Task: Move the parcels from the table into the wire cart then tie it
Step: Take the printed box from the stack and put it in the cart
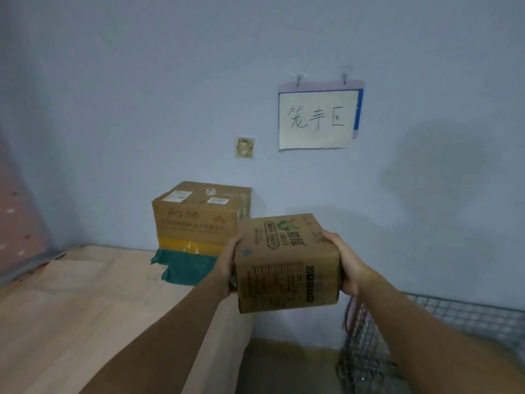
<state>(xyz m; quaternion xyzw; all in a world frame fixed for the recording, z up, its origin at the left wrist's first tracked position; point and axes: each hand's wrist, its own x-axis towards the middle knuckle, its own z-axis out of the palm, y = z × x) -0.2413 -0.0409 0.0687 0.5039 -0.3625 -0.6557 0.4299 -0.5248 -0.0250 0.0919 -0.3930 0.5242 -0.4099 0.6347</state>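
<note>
I hold a small brown cardboard parcel [287, 263] with green print in the air between both hands, above the gap between table and cart. My left hand [227, 265] presses its left side and my right hand [345, 263] grips its right side, fingers over the top edge. A larger brown parcel [199, 216] with white labels and yellow tape stands at the back of the wooden table [85, 294], against the wall. The wire cart [426, 322], grey mesh, shows at the lower right, partly behind my right arm.
A green flat packet [184, 265] lies under the large parcel on the table. A handwritten paper sign [318, 119] hangs on the blue wall. Dark floor [284, 365] shows between table edge and cart. Red cords hang on the cart's left side.
</note>
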